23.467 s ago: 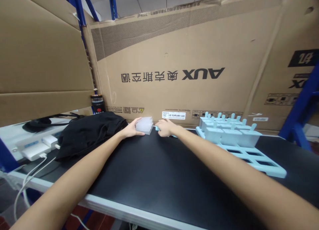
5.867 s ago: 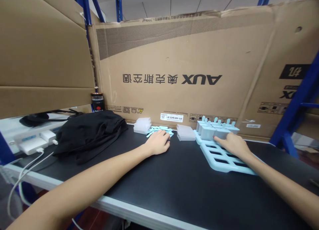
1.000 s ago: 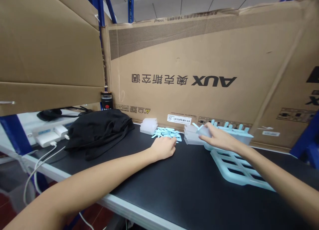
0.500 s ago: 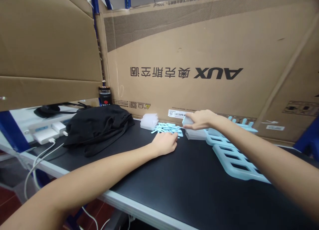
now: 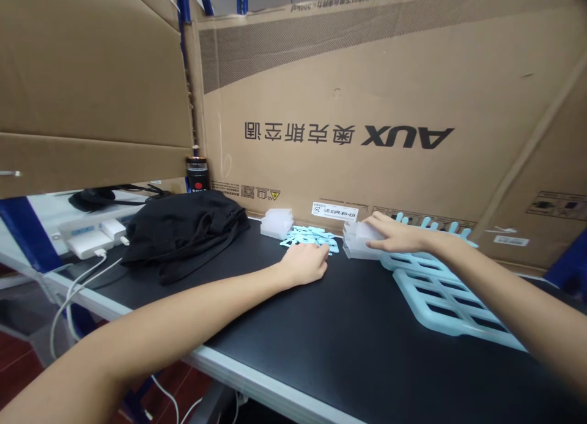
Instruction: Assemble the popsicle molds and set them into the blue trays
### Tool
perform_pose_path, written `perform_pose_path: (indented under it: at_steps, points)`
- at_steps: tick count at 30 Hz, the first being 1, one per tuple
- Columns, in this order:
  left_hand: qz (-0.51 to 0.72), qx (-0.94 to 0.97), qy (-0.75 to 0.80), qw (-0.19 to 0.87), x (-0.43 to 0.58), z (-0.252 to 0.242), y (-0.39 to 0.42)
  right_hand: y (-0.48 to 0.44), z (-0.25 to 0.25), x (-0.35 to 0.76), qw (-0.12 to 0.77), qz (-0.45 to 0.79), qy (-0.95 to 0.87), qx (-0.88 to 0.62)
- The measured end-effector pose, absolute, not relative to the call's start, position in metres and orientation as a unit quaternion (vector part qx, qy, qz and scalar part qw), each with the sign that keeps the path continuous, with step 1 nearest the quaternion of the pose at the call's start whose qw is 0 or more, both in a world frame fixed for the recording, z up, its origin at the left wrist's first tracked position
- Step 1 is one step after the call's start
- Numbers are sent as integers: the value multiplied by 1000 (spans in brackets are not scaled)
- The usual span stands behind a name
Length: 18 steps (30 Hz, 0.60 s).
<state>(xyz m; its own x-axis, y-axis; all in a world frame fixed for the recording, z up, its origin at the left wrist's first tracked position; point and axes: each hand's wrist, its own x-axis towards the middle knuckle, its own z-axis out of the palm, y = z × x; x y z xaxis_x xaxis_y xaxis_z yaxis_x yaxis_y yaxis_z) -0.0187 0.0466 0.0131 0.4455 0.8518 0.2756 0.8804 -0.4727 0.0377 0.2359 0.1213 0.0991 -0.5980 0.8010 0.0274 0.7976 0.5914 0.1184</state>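
My left hand [image 5: 305, 265] rests on the black tabletop with its fingers curled, just in front of a loose pile of small light-blue plastic pieces [image 5: 310, 235]. What those fingers hold, if anything, is hidden. Farther right, my right hand [image 5: 389, 234] grips a translucent plastic box [image 5: 360, 234] at the top of a small stack, thumb on the near side and fingers over the far side. Left of the blue pieces stands another stack of translucent plastic boxes [image 5: 276, 223].
A light-blue plastic rack [image 5: 440, 319] with upright prongs lies under my right forearm. On the left are a black cloth bag [image 5: 188, 234], a dark jar [image 5: 198, 176] and white chargers with cables [image 5: 87, 240]. A large cardboard panel [image 5: 321, 93] closes off the back.
My right hand has moved right, from beside the blue pieces with a bluish box, onto the right-hand box stack. My left hand stays by the pile. The view has shifted slightly.
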Motion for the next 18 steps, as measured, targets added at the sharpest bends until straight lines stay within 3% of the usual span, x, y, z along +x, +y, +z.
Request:
perform_pose_path:
  at_steps: [14,18]
  points:
    - [-128,-847,-512,62,-18,12,47,120,59,259,-103,237,906,335]
    - [-127,-846,-514,65,-19,13,47,112,65,273,-232,269,854,379]
